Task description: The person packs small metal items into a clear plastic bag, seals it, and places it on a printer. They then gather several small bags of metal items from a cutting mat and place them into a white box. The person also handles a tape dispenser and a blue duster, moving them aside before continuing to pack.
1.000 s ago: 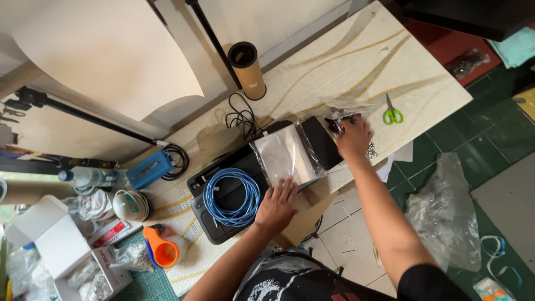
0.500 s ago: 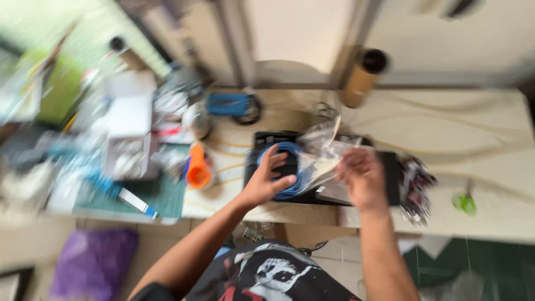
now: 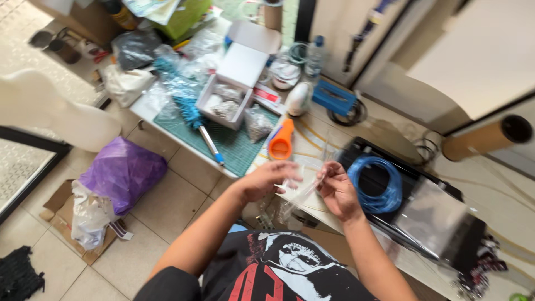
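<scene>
While both hands pinch the clear plastic bag [image 3: 298, 192], left hand [image 3: 267, 181] and right hand [image 3: 337, 192] each keep a light grip. Its slick film could slip free. It might then drop off the table [image 3: 334, 139] edge.

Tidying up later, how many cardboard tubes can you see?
2: one cardboard tube lies at the right beyond the black tray; another stands at the top edge. Clutter may hide more.

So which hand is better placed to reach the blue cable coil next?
Probably the right hand. It sits directly beside the blue cable coil in the black tray. The left hand is farther off, across the clear plastic bag that both hands pinch.
</scene>
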